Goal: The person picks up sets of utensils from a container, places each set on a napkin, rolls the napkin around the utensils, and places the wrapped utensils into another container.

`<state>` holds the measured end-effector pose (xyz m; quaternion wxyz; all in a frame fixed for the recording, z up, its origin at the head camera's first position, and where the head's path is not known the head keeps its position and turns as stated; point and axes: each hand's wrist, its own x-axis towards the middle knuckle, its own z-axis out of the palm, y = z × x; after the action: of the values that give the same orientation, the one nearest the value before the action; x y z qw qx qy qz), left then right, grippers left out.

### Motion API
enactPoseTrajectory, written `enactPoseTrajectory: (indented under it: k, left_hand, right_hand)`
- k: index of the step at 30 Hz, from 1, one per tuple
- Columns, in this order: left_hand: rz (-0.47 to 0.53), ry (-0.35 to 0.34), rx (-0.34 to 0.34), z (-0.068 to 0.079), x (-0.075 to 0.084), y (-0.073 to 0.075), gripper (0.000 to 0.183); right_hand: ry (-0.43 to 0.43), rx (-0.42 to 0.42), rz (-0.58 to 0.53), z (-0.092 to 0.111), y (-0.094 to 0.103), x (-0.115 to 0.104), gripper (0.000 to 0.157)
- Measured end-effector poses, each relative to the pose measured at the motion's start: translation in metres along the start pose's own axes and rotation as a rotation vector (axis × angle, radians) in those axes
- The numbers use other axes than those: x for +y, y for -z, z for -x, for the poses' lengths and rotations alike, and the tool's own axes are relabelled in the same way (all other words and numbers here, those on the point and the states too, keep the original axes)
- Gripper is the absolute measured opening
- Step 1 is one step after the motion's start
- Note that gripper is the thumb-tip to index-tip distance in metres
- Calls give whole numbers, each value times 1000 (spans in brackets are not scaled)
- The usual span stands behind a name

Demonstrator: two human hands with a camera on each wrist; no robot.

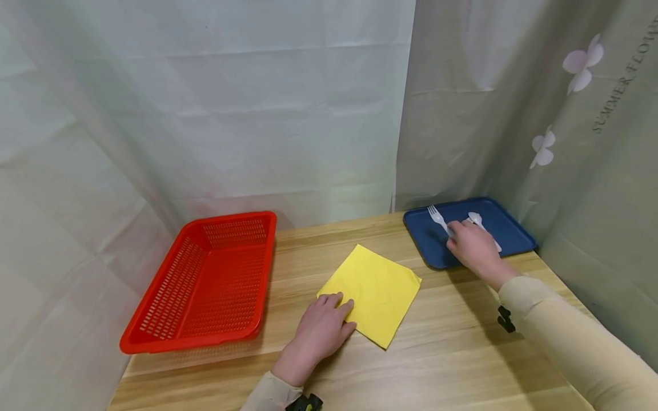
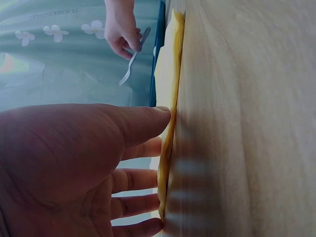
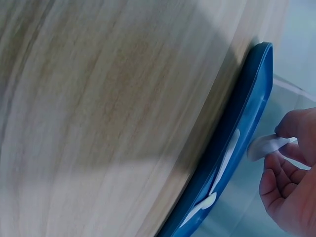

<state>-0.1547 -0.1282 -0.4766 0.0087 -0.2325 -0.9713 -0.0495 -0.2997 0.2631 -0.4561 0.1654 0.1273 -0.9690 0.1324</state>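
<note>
The right hand (image 1: 475,245) is closed around a white fork (image 1: 438,217), which it pinches between the thumb and the bent fingers. The fork is in the air, above a blue tray (image 1: 514,235), and it is tilted, with its tines higher and pointing away to the left side. Inside the tray, just beside this hand, there lies a white spoon (image 1: 476,218); the right wrist view shows also a second slim white piece (image 3: 227,158) next to it, of which I cannot tell the kind.

The left hand (image 1: 323,328) is widely open and grips nothing. Its fingers are extended and rest on the near left edge of a folded yellow cloth (image 1: 377,291), and the thumb touches this edge also. The cloth lies flat on the wooden surface (image 1: 437,354), between the tray and a red basket (image 1: 190,345).

The basket stands on the left part of the surface, well apart from the tray. Behind everything hangs a pale curtain (image 1: 257,125), with printed flowers (image 1: 581,63) on the right.
</note>
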Motion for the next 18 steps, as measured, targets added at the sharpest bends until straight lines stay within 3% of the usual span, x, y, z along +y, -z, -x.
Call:
enactPoseTrajectory:
  k: [18]
  left_hand:
    - [9,11,-14,0,1,1,48]
  right_hand:
    - [-20,-59,12,6,0,-21,38]
